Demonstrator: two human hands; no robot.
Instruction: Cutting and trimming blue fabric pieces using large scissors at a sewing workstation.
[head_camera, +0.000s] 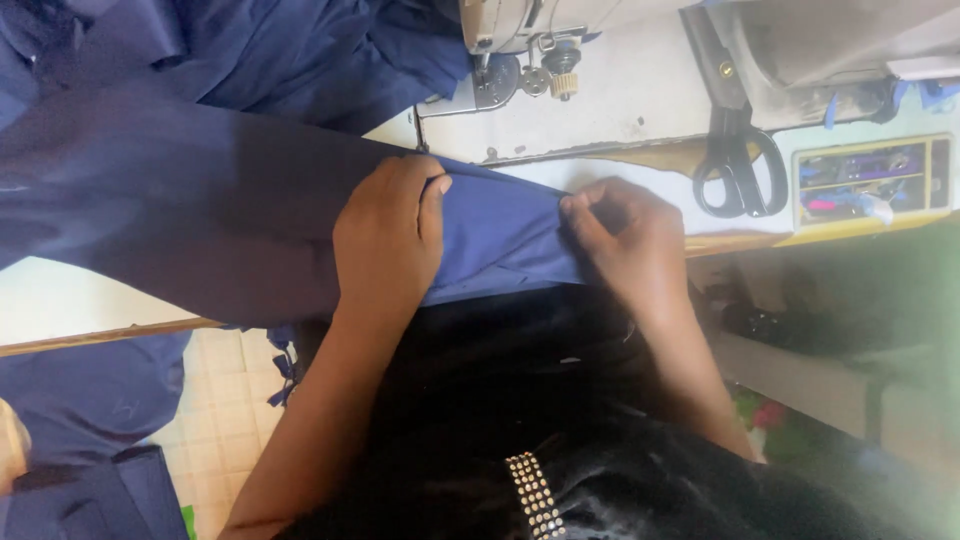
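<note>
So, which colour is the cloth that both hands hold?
Dark navy blue, plain, no pattern; the cloth shows best in the head view.

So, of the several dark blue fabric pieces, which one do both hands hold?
The blue fabric on the sewing table, pinched by the left hand and right hand; the other blue pieces lie untouched.

I saw that the cloth (500, 235) was navy blue and plain, without any pattern. The scissors (738, 170) had black handles. The sewing machine (560, 30) was cream, and the surface (60, 295) was white with a wooden brown edge. The small tray (870, 180) was yellow.
</note>
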